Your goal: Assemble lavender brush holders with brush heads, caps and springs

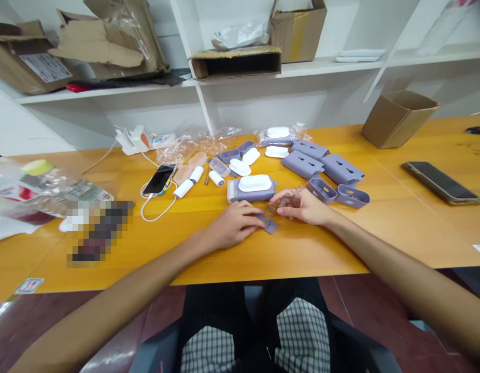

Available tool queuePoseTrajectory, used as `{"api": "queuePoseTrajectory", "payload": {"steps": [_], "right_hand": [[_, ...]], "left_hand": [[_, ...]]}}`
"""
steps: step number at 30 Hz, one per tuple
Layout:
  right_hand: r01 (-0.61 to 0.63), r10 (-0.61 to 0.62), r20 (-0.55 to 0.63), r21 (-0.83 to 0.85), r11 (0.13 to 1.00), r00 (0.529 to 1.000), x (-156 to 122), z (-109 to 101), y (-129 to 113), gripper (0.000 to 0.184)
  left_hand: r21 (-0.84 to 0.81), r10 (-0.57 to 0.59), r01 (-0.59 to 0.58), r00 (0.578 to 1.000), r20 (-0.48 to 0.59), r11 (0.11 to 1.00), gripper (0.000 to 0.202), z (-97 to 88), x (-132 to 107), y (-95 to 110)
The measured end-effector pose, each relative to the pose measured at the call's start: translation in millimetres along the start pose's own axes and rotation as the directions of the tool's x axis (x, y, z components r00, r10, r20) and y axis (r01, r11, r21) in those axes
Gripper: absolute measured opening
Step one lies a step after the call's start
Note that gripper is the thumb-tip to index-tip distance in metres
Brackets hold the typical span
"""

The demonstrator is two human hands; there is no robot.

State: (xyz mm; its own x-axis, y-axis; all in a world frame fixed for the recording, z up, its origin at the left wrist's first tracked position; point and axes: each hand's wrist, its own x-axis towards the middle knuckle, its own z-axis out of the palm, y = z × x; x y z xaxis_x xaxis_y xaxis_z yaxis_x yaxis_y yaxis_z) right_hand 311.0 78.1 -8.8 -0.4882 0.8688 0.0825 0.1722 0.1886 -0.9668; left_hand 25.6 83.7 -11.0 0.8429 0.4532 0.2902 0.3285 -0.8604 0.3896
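Note:
My right hand is closed, with thumb and fingers pinching a thin coil spring that stretches across the fingers. To its left, my left hand has its fingertips curled onto a flat purple-grey plastic piece with cut-out openings, lying on the table. Just behind both hands rests a purple-grey brush-like body with a white bristled oval pad on top. Right of my right hand stand open purple-grey oval shells, and behind them lie perforated purple-grey covers.
White oval pads, white cylinders, clear plastic bags and a charging phone are spread behind and left. Another phone and a cardboard box sit right. A bottle lies left. White shelves rise behind.

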Motion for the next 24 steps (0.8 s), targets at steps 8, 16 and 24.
{"api": "queuePoseTrajectory", "payload": {"steps": [8, 16, 24], "right_hand": [[0.054, -0.057, 0.053, 0.052, 0.997, 0.997, 23, 15, -3, 0.039], [0.043, -0.042, 0.025, -0.073, 0.996, 0.999, 15, 30, -6, 0.031], [0.216, -0.210, 0.048, -0.195, 0.957, 0.976, 16, 27, -12, 0.016]], "left_hand": [[-0.203, -0.345, 0.317, 0.931, -0.119, 0.926, 0.027, -4.9, 1, 2], [-0.213, -0.378, 0.344, 0.915, -0.143, 0.915, 0.023, -6.0, -2, 8], [-0.206, -0.351, 0.319, 0.925, -0.144, 0.925, 0.021, -6.5, -1, 7]]}}
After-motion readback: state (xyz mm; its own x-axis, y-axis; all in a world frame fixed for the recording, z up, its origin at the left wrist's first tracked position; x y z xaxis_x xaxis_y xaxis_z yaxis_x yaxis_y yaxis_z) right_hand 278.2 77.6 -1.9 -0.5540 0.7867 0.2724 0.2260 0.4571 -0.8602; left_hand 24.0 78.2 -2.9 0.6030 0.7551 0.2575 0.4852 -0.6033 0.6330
